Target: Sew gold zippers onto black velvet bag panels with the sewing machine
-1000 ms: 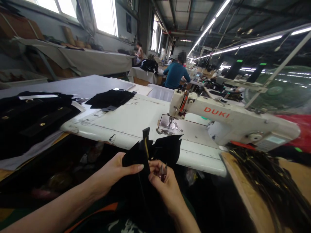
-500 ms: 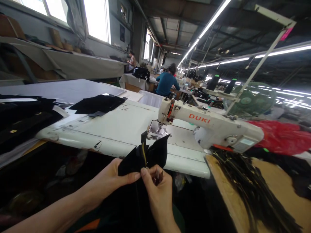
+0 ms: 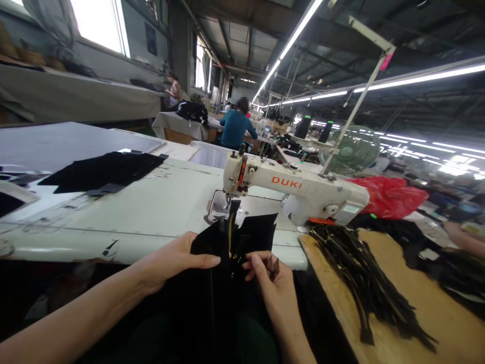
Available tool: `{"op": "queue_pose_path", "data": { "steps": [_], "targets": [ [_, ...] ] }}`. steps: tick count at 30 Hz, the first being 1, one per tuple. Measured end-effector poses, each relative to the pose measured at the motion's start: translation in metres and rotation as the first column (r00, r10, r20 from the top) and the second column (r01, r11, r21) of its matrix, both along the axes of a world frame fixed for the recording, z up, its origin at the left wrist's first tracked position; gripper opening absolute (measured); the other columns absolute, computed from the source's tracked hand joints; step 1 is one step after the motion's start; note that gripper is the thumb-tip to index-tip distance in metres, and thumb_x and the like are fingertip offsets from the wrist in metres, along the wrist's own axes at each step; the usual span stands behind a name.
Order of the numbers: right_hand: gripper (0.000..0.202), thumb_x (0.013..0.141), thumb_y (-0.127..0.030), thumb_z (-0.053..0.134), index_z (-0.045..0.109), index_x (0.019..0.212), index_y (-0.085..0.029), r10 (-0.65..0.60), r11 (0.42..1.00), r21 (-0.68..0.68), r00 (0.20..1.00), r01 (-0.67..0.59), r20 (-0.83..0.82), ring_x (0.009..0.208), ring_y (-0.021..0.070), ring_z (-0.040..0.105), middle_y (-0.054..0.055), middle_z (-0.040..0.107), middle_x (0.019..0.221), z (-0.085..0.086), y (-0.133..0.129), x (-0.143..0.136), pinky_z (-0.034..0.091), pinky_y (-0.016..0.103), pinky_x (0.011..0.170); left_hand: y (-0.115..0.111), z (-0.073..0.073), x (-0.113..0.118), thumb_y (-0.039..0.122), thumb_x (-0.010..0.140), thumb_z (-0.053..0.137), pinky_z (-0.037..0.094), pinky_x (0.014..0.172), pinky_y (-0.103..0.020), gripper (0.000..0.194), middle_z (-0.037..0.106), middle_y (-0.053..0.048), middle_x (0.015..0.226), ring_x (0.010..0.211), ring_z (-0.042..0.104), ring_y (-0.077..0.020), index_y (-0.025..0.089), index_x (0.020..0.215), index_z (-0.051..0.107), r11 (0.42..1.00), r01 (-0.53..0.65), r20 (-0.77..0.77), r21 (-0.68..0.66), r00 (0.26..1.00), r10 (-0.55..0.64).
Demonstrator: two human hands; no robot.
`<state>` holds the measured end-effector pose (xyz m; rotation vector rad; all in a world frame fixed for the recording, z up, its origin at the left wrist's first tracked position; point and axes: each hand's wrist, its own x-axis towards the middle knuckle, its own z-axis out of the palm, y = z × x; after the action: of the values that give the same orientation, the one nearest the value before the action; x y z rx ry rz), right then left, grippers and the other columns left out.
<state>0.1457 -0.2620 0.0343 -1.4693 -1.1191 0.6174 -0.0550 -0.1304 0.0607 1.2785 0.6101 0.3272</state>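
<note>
My left hand [image 3: 189, 260] grips a black fabric piece [image 3: 210, 240], its thumb lying across the top. Down the middle of the cloth runs a zipper [image 3: 231, 230] with gold teeth, its upper end close to the sewing machine needle area. To the right of the zipper, my right hand [image 3: 273, 278] is closed, with thumb and forefinger at the fabric's right part. Two pointed metal tips of what look like thread snips [image 3: 273, 266] stick out of its curled fingers. Whether those fingertips also pinch the cloth is unclear.
A white sewing machine [image 3: 295, 187] stands on the pale table [image 3: 151, 202] just beyond the cloth. Black fabric pieces [image 3: 102, 172] are stacked at left. A bundle of zippers [image 3: 364, 273] lies on a brown board [image 3: 397, 247] at right. A person [image 3: 237, 129] sits farther back.
My right hand has moved right, away from my left thumb and the zipper. The cloth is nearer the machine, its right flap spread wider. The view has shifted to the right.
</note>
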Motion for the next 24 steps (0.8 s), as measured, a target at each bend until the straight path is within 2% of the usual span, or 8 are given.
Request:
{"op": "queue_pose_path", "data": {
  "steps": [3, 5, 8, 12, 15, 19, 21, 24],
  "targets": [
    [0.034, 0.09, -0.047, 0.069, 0.07, 0.113, -0.021, -0.29, 0.954, 0.178, 0.902, 0.243, 0.321, 0.081, 0.0205, 0.067, 0.009, 0.072, 0.108, 0.003, 0.017, 0.017, 0.055, 0.036, 0.082, 0.006, 0.005, 0.001, 0.042, 0.074, 0.087, 0.057, 0.085, -0.032, 0.034, 0.08, -0.009, 0.098, 0.092, 0.074, -0.0282, 0.017, 0.095, 0.079, 0.998, 0.055, -0.011, 0.015, 0.998, -0.055],
    [0.049, 0.088, -0.044, 0.072, 0.062, 0.131, -0.024, -0.333, 0.937, 0.258, 0.821, 0.235, 0.464, 0.09, 0.0222, 0.068, 0.012, 0.062, 0.134, 0.007, 0.035, 0.031, 0.054, 0.04, 0.089, 0.013, 0.007, 0.003, 0.045, 0.077, 0.082, 0.057, 0.085, -0.032, 0.035, 0.08, -0.009, 0.102, 0.093, 0.074, -0.0277, 0.018, 0.099, 0.078, 0.989, 0.118, -0.032, 0.085, 0.993, -0.115],
    [0.068, 0.088, -0.041, 0.073, 0.047, 0.148, -0.026, -0.146, 0.986, 0.155, 0.75, 0.059, 0.645, 0.107, 0.025, 0.067, 0.012, 0.057, 0.144, 0.008, 0.069, 0.048, 0.053, 0.04, 0.094, 0.035, 0.007, 0.01, 0.049, 0.08, 0.077, 0.058, 0.081, -0.032, 0.039, 0.079, -0.008, 0.102, 0.091, 0.074, -0.027, 0.018, 0.104, 0.076, 0.944, 0.197, -0.122, 0.263, 0.978, -0.17],
    [0.031, 0.096, -0.03, 0.065, 0.062, 0.126, -0.023, 0.049, 0.998, -0.056, 0.633, -0.008, 0.773, 0.102, 0.0225, 0.07, 0.005, 0.072, 0.111, -0.012, 0.122, 0.054, 0.053, 0.032, 0.088, 0.088, -0.004, 0.025, 0.057, 0.077, 0.075, 0.056, 0.074, -0.032, 0.045, 0.077, -0.006, 0.091, 0.084, 0.073, -0.0278, 0.016, 0.096, 0.075, 0.846, 0.226, -0.279, 0.482, 0.955, -0.097],
    [0.012, 0.096, -0.025, 0.066, 0.067, 0.107, -0.021, 0.093, 0.994, -0.109, 0.578, -0.007, 0.811, 0.094, 0.0234, 0.071, 0.006, 0.072, 0.103, -0.03, 0.157, 0.056, 0.052, 0.03, 0.078, 0.127, -0.019, 0.026, 0.062, 0.078, 0.072, 0.053, 0.08, -0.037, 0.045, 0.072, -0.007, 0.083, 0.084, 0.069, -0.0301, 0.017, 0.084, 0.071, 0.682, 0.201, -0.386, 0.703, 0.914, 0.128],
    [0.019, 0.097, -0.028, 0.065, 0.064, 0.116, -0.021, 0.142, 0.985, -0.17, 0.52, 0.006, 0.842, 0.093, 0.0251, 0.072, 0.008, 0.07, 0.11, -0.041, 0.188, 0.062, 0.054, 0.032, 0.075, 0.144, -0.038, 0.011, 0.055, 0.092, 0.057, 0.038, 0.099, -0.06, 0.044, 0.065, -0.022, 0.106, 0.109, 0.057, -0.041, 0.012, 0.095, 0.065, 0.355, 0.158, -0.322, 0.922, 0.82, 0.473],
    [0.031, 0.098, -0.026, 0.062, 0.058, 0.128, -0.02, 0.142, 0.982, -0.184, 0.504, 0.034, 0.852, 0.094, 0.0265, 0.072, 0.012, 0.066, 0.121, -0.039, 0.19, 0.064, 0.056, 0.034, 0.073, 0.137, -0.046, 0.006, 0.041, 0.1, 0.048, 0.032, 0.106, -0.064, 0.036, 0.059, -0.025, 0.124, 0.121, 0.051, -0.0418, 0.011, 0.112, 0.064, 0.24, 0.157, -0.264, 0.958, 0.809, 0.525],
    [0.052, 0.094, -0.013, 0.058, 0.047, 0.144, -0.025, 0.161, 0.981, -0.191, 0.449, 0.023, 0.879, 0.111, 0.0282, 0.067, 0.014, 0.057, 0.14, -0.035, 0.176, 0.062, 0.059, 0.036, 0.075, 0.115, -0.061, 0.006, 0.03, 0.103, 0.046, 0.026, 0.118, -0.056, 0.039, 0.05, -0.014, 0.15, 0.137, 0.046, -0.0325, 0.025, 0.14, 0.056, 0.112, 0.229, -0.255, 0.967, 0.867, 0.427]
  ]
}}
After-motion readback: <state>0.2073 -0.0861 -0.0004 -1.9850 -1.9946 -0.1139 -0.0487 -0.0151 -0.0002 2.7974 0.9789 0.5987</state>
